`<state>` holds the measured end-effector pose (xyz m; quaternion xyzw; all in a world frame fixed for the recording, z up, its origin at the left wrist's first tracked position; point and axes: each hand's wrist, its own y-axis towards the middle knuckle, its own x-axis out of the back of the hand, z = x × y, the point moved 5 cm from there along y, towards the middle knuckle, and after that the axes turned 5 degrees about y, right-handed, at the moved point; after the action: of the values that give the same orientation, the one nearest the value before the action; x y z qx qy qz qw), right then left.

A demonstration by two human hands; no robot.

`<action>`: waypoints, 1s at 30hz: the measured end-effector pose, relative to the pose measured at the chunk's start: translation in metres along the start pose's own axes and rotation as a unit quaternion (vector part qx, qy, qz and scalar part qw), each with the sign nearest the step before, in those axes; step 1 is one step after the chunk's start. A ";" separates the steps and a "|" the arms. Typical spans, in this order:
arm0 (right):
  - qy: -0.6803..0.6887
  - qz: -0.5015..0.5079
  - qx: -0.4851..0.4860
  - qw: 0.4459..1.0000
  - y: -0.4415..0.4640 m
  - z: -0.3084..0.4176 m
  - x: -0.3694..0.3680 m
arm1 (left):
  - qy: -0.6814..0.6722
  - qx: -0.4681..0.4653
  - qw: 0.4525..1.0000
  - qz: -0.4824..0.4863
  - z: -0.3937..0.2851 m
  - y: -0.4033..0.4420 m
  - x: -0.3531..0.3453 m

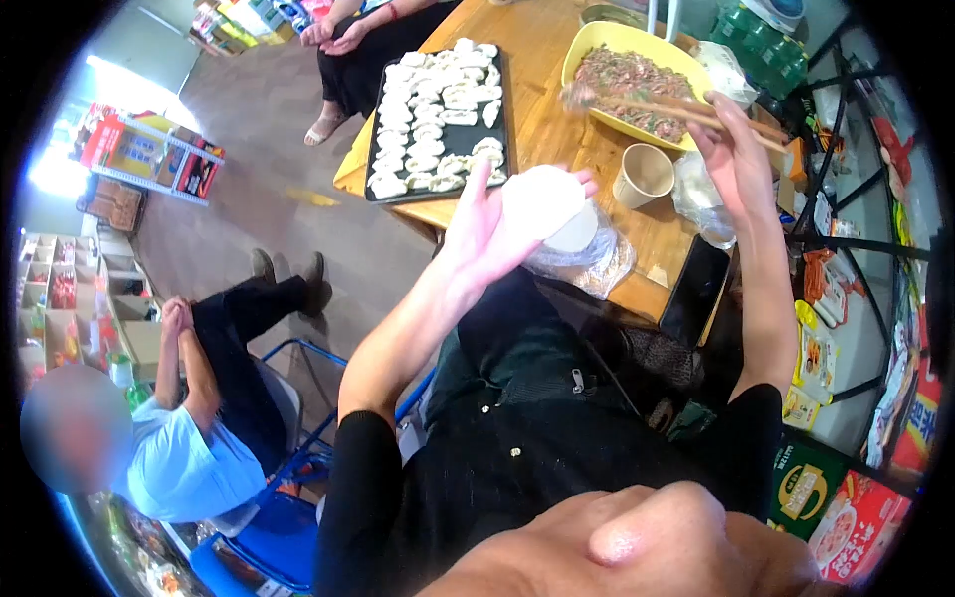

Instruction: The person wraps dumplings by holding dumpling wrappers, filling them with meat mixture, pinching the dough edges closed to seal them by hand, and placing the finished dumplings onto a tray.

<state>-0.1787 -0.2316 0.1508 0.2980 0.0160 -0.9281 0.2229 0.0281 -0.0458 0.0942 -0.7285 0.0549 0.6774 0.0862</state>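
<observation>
On the palm of my left hand [476, 234] lies a round white dumpling wrapper [542, 202], with the fingers under and around it. My right hand [734, 159] grips a pair of wooden chopsticks [686, 111] over a yellow bowl [604, 42] of minced filling [647, 82]. A blurred clump, apparently filling, is at the chopstick tips, left of the bowl's rim. Below the held wrapper, more white wrappers [574, 233] sit in a clear plastic bag [599, 267]. A black tray [460, 139] holds rows of folded white dumplings [426, 114].
A paper cup [644, 176], plastic bag [700, 194] and dark phone [696, 289] are on the wooden table [542, 95]. One person sits at the left in a light blue shirt [199, 453]; another sits beyond the tray. Packaged goods line the shelves [841, 298] at right.
</observation>
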 end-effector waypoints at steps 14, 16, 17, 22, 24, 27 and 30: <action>-0.223 0.191 -0.050 0.954 -0.091 0.012 -0.051 | -0.044 0.027 0.998 0.025 0.031 -0.043 -0.017; -0.230 0.198 -0.045 0.952 -0.091 0.018 -0.055 | -0.030 0.026 0.999 0.016 0.032 -0.044 -0.015; -0.245 0.211 -0.027 0.946 -0.090 0.023 -0.057 | -0.015 0.026 1.000 0.008 0.032 -0.044 -0.013; -0.228 0.174 0.010 0.958 -0.089 0.035 -0.051 | 0.062 0.022 0.998 -0.020 0.031 -0.046 -0.012; -0.210 0.201 0.020 0.957 -0.091 0.028 -0.055 | 0.056 0.016 0.998 -0.027 0.029 -0.046 -0.011; -0.234 0.192 -0.055 0.952 -0.090 0.006 -0.054 | 0.047 0.026 0.999 -0.008 0.029 -0.047 -0.015; -0.215 0.147 -0.096 0.961 -0.077 0.005 -0.043 | 0.069 0.027 0.997 -0.002 0.028 -0.049 -0.016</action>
<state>-0.1826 -0.1461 0.1710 0.0681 0.0125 -0.9212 0.3828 0.0087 0.0072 0.1107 -0.7713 0.0779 0.6232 0.1030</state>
